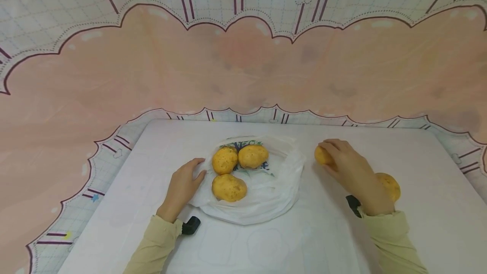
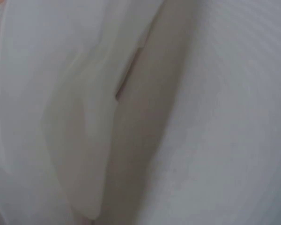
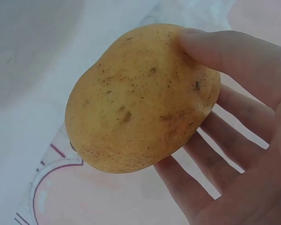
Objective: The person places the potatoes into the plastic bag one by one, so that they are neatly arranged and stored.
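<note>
Three potatoes [image 1: 229, 187] lie mid-frame by my loose left hand [image 1: 181, 187], but my right hand [image 1: 351, 171] grips another potato [image 3: 140, 103] by one end, so it could slip.

Premises: tabletop station, wider room type cannot be determined. Evidence: white table [image 1: 437, 223] backed and flanked by printed sheeting [image 1: 243, 71], peach with scalloped edges and pale grid, hiding room beyond.
</note>
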Motion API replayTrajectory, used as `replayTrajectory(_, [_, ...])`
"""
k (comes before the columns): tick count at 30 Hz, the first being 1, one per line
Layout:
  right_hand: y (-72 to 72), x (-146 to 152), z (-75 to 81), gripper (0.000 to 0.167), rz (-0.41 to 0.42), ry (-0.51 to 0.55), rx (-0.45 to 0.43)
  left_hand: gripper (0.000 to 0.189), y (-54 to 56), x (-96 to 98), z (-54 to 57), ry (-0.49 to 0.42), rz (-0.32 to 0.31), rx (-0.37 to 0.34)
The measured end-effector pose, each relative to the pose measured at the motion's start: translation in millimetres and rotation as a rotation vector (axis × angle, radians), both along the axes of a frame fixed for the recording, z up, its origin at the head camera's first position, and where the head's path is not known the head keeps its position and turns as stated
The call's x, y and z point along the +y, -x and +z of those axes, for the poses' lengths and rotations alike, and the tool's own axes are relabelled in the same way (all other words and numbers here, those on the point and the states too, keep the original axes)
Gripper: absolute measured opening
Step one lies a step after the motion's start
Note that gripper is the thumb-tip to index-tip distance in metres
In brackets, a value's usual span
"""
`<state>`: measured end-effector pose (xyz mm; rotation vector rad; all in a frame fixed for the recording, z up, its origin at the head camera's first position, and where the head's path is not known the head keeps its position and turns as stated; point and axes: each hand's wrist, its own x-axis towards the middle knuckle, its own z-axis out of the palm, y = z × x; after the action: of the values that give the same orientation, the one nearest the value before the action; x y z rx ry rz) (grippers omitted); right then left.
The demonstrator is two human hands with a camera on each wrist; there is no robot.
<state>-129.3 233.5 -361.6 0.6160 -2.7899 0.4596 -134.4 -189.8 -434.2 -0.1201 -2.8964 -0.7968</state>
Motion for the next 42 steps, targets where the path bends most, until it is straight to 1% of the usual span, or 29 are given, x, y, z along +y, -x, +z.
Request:
replayTrajectory(11, [-1.7,-16,1.9,0.051,0.032,0.034,0.069,0.040,0.8,-0.2,0.9,0.006,0.005,-0.002])
replayTrajectory(19, [-5.3,-27,6.0,0.052,0.039,0.046,0.072,0.041,0.5,-1.1,0.5,0.008,0.008,-0.008])
replayTrajectory(25, [-7.7,-35,9.7,0.054,0.063,0.071,0.097,0.040,0.4,-1.5,-0.3,0.008,0.005,0.001])
replayTrajectory(30, [-8.7,-42,12.8,0.055,0.074,0.072,0.077,0.040,-0.6,-0.4,0.1,0.003,0.000,0.008])
replayTrajectory(34, [-10.4,-50,15.3,0.053,0.082,0.079,0.074,0.040,-0.7,0.0,0.5,-0.005,-0.002,-0.006])
replayTrajectory(38, [-11.6,-58,15.9,0.052,0.096,0.091,0.081,0.040,-0.7,-0.1,0.5,-0.009,-0.004,-0.014])
replayTrajectory(42, [-12.6,-65,14.7,0.052,0.111,0.092,0.096,0.039,-1.1,-0.6,0.5,-0.006,-0.004,0.002])
